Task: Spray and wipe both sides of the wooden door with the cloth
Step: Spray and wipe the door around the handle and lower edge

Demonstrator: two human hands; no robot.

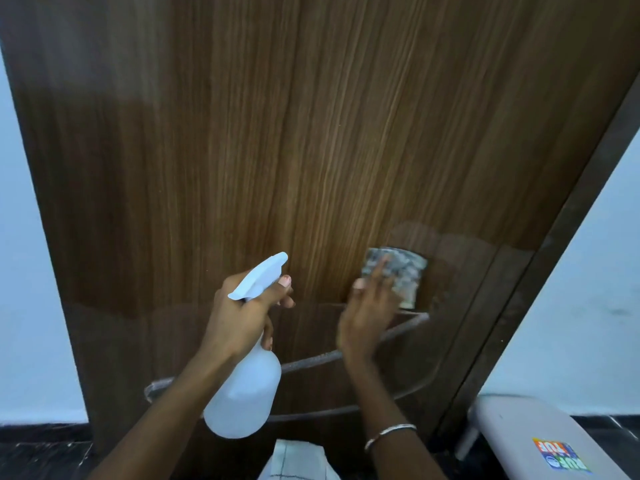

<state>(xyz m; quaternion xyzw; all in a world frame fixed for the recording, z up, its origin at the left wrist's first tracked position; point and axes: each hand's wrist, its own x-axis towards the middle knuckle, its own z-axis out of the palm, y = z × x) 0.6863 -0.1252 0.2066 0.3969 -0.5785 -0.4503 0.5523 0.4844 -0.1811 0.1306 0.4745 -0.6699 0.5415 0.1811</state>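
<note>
Pressing cloth [405,271] to door [311,133] near its right edge, right grip [370,313] lies flat-fingered; left grip [239,317] clasps spray bottle [246,393].

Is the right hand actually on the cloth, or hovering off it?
Touching. The head view shows the right hand laid flat over the cloth, overlapping its left part with no gap and pressing it against the door.

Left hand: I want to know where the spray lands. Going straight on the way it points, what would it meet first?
Probably the door, on bare wood left of the cloth; the left hand gripping the spray bottle aims there, though depth is unclear.
</note>
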